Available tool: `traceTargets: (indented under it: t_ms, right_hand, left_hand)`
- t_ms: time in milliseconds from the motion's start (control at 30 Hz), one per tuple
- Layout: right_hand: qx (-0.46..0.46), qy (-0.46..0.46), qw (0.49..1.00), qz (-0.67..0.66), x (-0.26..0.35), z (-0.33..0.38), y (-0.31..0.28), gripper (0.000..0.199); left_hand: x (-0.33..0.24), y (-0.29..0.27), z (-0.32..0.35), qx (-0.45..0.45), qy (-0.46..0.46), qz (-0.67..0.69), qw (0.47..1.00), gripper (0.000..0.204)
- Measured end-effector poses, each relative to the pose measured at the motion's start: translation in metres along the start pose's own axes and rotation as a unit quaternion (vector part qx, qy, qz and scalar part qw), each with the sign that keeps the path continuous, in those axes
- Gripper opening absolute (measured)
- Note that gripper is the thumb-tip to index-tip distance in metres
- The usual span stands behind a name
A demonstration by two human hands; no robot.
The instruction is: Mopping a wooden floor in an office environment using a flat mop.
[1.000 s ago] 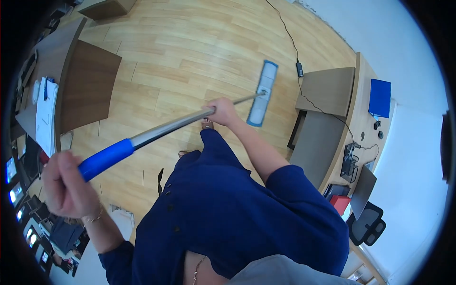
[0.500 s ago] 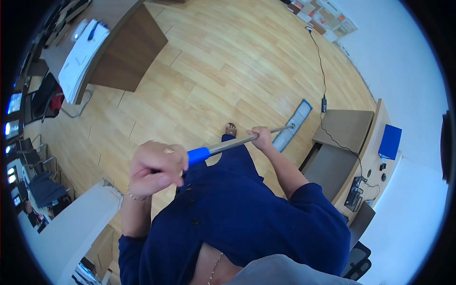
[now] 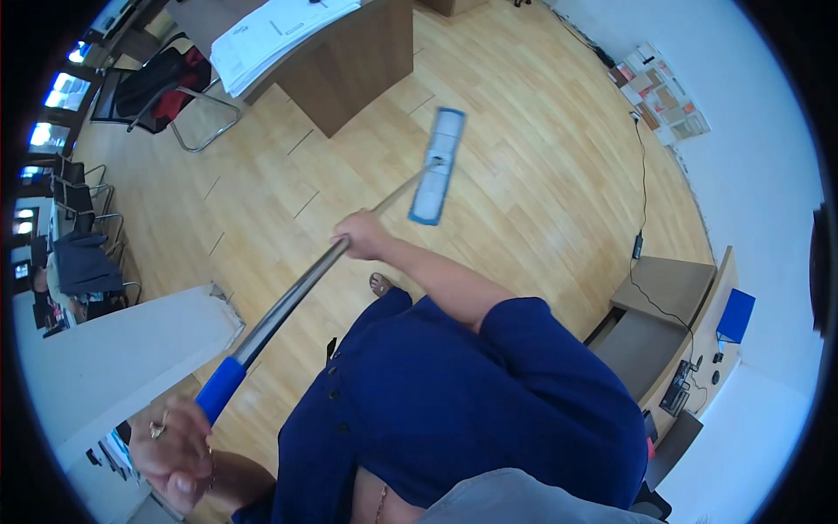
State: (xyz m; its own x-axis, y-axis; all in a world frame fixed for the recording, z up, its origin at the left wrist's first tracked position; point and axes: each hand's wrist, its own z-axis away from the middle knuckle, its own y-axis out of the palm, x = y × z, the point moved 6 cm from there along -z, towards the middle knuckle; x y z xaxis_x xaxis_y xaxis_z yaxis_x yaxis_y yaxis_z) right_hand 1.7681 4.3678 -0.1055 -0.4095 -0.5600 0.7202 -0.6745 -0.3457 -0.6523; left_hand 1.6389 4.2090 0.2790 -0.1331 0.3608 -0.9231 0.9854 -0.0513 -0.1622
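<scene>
A flat mop with a wide pale-blue head [image 3: 438,166] edged in darker blue lies on the wooden floor ahead of me. Its metal pole [image 3: 297,293] slants back toward my lower left and ends in a blue grip [image 3: 221,389]. Around the upper end of that grip my left hand [image 3: 170,450] is closed, with a ring on one finger. Farther down the pole, my right hand [image 3: 362,235] wraps round the bare metal, its arm stretched across my front. One sandalled foot [image 3: 380,284] shows just below the right hand.
A brown desk [image 3: 349,83] with papers [image 3: 271,39] stands ahead left, a black metal-framed chair [image 3: 166,96] beside it. At left juts a white partition [image 3: 131,349]. On the right are a desk with a cabinet [image 3: 668,288] and a cable [image 3: 644,183] along the floor.
The mop head has swept left across the floor toward the brown desk. Both hands have moved left, the left one also down toward me. The view has shifted too.
</scene>
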Motion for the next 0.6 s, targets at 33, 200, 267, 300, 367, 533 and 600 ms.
traceTargets:
  t_ms: [33, 200, 267, 300, 367, 533, 600]
  right_hand:
    - [0.008, -0.017, 1.000, -0.020, 0.017, -0.016, 0.017, 0.030]
    - [0.018, -0.053, 0.996, -0.066, 0.050, -0.059, 0.059, 0.032]
    - [0.013, -0.043, 0.995, -0.089, 0.052, -0.064, 0.064, 0.024]
    - [-0.004, -0.035, 0.994, -0.105, 0.052, -0.068, 0.060, 0.020]
    - [-0.031, -0.022, 0.995, -0.092, 0.062, -0.052, 0.057, 0.011]
    - [-0.088, 0.056, 0.992, -0.065, 0.073, 0.036, 0.005, 0.009]
    - [-0.105, 0.083, 0.990, -0.048, 0.071, 0.084, -0.017, 0.010]
  left_hand:
    - [-0.010, -0.007, 0.009, 0.001, 0.015, -0.027, 1.000, 0.034]
    - [-0.022, 0.003, 0.026, 0.012, 0.075, -0.130, 0.989, 0.033]
    - [-0.017, -0.010, 0.027, 0.010, 0.072, -0.089, 0.993, 0.032]
    - [-0.017, -0.019, 0.025, 0.008, 0.076, -0.065, 0.995, 0.032]
    - [-0.033, -0.021, 0.031, 0.001, 0.081, -0.033, 0.996, 0.030]
    - [-0.055, 0.004, 0.026, 0.114, 0.118, 0.112, 0.980, 0.036]
    - [-0.057, 0.026, 0.030, 0.123, 0.112, 0.139, 0.976, 0.035]
